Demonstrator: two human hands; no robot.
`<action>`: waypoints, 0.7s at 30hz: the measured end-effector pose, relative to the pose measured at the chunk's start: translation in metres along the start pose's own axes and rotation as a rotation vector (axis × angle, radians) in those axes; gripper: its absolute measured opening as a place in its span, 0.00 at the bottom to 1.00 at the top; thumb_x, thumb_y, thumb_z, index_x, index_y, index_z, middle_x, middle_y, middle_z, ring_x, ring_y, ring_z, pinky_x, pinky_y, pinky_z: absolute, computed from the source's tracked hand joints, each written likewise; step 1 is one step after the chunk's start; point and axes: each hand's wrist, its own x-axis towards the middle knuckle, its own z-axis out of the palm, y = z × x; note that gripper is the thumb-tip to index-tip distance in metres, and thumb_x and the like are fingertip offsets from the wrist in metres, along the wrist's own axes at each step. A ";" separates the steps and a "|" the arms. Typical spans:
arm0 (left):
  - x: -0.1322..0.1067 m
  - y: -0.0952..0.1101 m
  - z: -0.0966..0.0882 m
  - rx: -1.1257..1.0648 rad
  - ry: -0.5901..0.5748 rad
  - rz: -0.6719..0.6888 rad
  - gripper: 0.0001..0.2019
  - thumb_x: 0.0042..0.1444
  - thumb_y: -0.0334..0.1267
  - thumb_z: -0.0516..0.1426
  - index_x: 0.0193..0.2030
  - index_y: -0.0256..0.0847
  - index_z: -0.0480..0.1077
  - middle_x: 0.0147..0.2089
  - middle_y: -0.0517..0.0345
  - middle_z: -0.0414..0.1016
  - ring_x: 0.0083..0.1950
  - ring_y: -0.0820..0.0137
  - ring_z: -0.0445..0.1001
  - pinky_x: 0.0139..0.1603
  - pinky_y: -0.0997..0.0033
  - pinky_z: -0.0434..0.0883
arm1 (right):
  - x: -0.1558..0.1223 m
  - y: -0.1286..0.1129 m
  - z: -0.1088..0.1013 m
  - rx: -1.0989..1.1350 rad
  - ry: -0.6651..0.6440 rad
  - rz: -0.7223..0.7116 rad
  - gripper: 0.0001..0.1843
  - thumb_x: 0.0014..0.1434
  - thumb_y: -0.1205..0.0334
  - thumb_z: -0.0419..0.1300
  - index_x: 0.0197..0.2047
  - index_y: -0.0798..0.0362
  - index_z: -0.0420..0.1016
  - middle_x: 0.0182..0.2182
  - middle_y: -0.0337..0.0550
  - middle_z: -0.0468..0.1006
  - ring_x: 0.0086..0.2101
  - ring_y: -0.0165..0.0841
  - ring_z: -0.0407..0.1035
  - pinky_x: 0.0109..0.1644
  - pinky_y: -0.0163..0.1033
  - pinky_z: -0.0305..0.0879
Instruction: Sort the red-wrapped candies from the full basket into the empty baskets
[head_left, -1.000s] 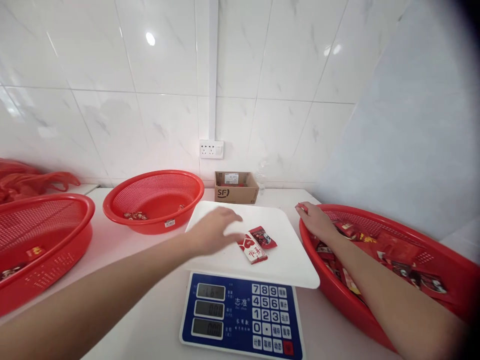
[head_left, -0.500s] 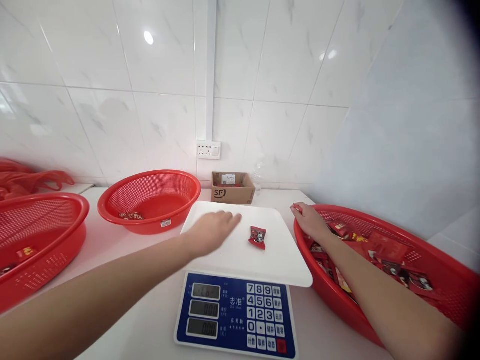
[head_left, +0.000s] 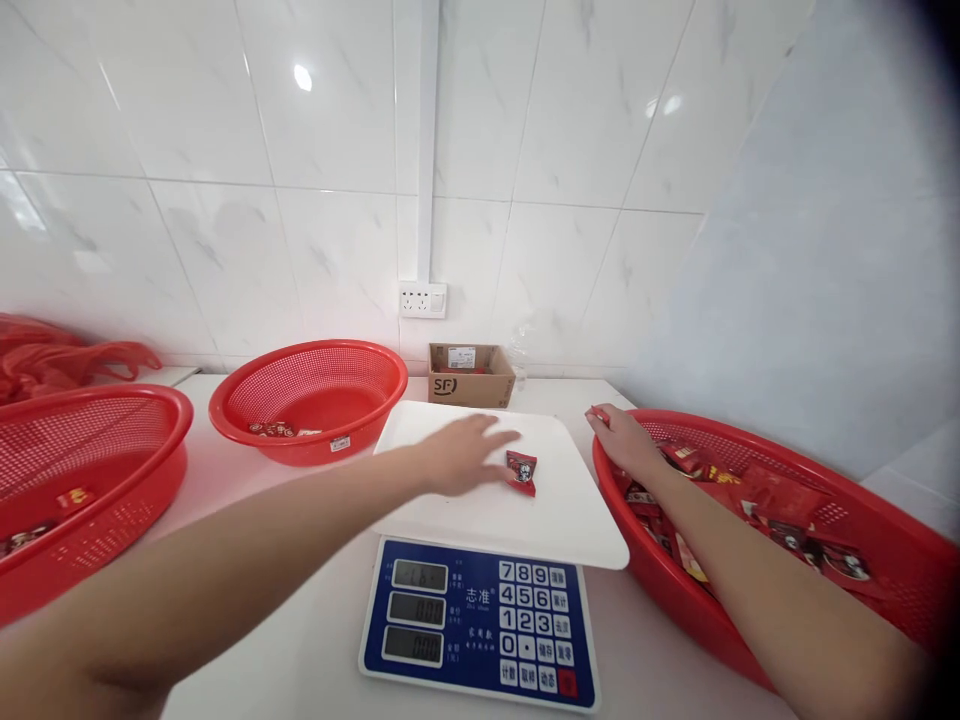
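My left hand (head_left: 466,453) reaches over the white weighing tray (head_left: 570,515) of a blue digital scale (head_left: 480,622). Its fingers are stretched out, and the fingertips touch a small red snack packet (head_left: 521,471), the only packet on the tray. My right hand (head_left: 628,440) rests on the near left rim of a red mesh basket (head_left: 675,590) that holds several red packets (head_left: 780,500). Its fingers are curled, and a small red packet (head_left: 598,411) sticks out at the fingertips.
A round red basket (head_left: 225,412) behind the scale holds a few packets. Another red basket (head_left: 97,470) sits at the far left, with red plastic bags (head_left: 45,355) behind it. A small cardboard box (head_left: 471,376) stands by the tiled wall under a socket (head_left: 423,298).
The red-and-white packet that lay beside the red one is gone from the tray. My left hand drew back left, then reached right to the remaining packet. My right hand stayed put.
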 end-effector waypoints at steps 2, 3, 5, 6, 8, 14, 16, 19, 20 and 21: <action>0.010 0.028 0.008 -0.023 -0.047 0.104 0.28 0.58 0.58 0.44 0.63 0.53 0.54 0.65 0.52 0.56 0.64 0.60 0.57 0.55 0.62 0.61 | -0.001 -0.001 0.000 -0.002 0.001 -0.002 0.14 0.63 0.59 0.44 0.39 0.55 0.68 0.38 0.49 0.75 0.38 0.39 0.67 0.38 0.38 0.58; 0.014 0.039 0.011 -0.024 -0.064 0.138 0.26 0.59 0.57 0.44 0.61 0.52 0.57 0.64 0.51 0.58 0.62 0.59 0.59 0.53 0.62 0.63 | -0.001 -0.001 0.000 -0.003 0.003 -0.005 0.14 0.63 0.59 0.44 0.39 0.55 0.68 0.38 0.49 0.75 0.38 0.39 0.67 0.38 0.38 0.58; 0.020 0.049 0.017 -0.005 -0.079 0.167 0.20 0.61 0.49 0.46 0.57 0.47 0.63 0.57 0.48 0.65 0.56 0.59 0.65 0.49 0.62 0.66 | -0.001 -0.002 0.000 -0.005 0.010 -0.013 0.13 0.62 0.59 0.44 0.39 0.55 0.68 0.38 0.49 0.74 0.39 0.39 0.67 0.40 0.38 0.58; 0.022 0.050 0.019 0.011 -0.076 0.169 0.16 0.61 0.43 0.47 0.54 0.44 0.66 0.54 0.47 0.68 0.53 0.59 0.67 0.47 0.62 0.67 | -0.001 -0.002 0.001 -0.006 0.013 -0.018 0.13 0.62 0.59 0.44 0.38 0.55 0.68 0.38 0.49 0.74 0.39 0.39 0.67 0.40 0.38 0.58; 0.022 0.043 0.023 0.046 -0.052 0.152 0.13 0.59 0.31 0.48 0.48 0.40 0.68 0.48 0.47 0.71 0.49 0.61 0.68 0.44 0.64 0.68 | -0.001 -0.002 0.001 -0.003 0.017 -0.027 0.14 0.63 0.59 0.44 0.37 0.55 0.68 0.37 0.49 0.75 0.39 0.39 0.67 0.40 0.38 0.58; -0.001 -0.024 0.008 0.113 0.115 -0.109 0.21 0.52 0.20 0.46 0.50 0.39 0.65 0.53 0.47 0.68 0.54 0.62 0.64 0.49 0.65 0.65 | 0.000 0.002 0.001 0.008 0.009 -0.027 0.14 0.62 0.58 0.44 0.39 0.55 0.68 0.36 0.49 0.75 0.37 0.38 0.68 0.38 0.38 0.59; -0.015 -0.055 -0.003 0.124 0.195 -0.275 0.23 0.53 0.19 0.44 0.53 0.40 0.63 0.56 0.47 0.65 0.57 0.60 0.61 0.49 0.63 0.65 | 0.001 0.003 0.001 0.007 0.005 -0.026 0.15 0.62 0.58 0.44 0.40 0.55 0.68 0.38 0.49 0.75 0.38 0.39 0.68 0.39 0.38 0.59; -0.041 -0.096 -0.013 0.111 0.255 -0.486 0.19 0.56 0.25 0.44 0.53 0.41 0.64 0.53 0.46 0.67 0.56 0.56 0.62 0.46 0.59 0.67 | 0.002 0.003 0.002 -0.003 0.000 -0.021 0.14 0.62 0.59 0.44 0.41 0.55 0.68 0.39 0.50 0.75 0.40 0.39 0.68 0.40 0.39 0.59; -0.049 -0.105 -0.012 0.098 0.262 -0.533 0.17 0.58 0.30 0.45 0.52 0.41 0.64 0.51 0.45 0.68 0.55 0.55 0.63 0.46 0.57 0.67 | 0.002 0.002 0.002 -0.009 -0.003 -0.019 0.14 0.62 0.59 0.44 0.41 0.55 0.68 0.39 0.50 0.75 0.40 0.40 0.68 0.40 0.39 0.59; -0.058 -0.111 -0.010 0.081 0.270 -0.565 0.16 0.59 0.34 0.45 0.52 0.41 0.65 0.51 0.45 0.69 0.55 0.54 0.64 0.48 0.55 0.66 | 0.002 0.002 0.002 -0.016 -0.006 -0.016 0.14 0.62 0.59 0.45 0.41 0.55 0.68 0.39 0.50 0.75 0.40 0.40 0.68 0.40 0.39 0.59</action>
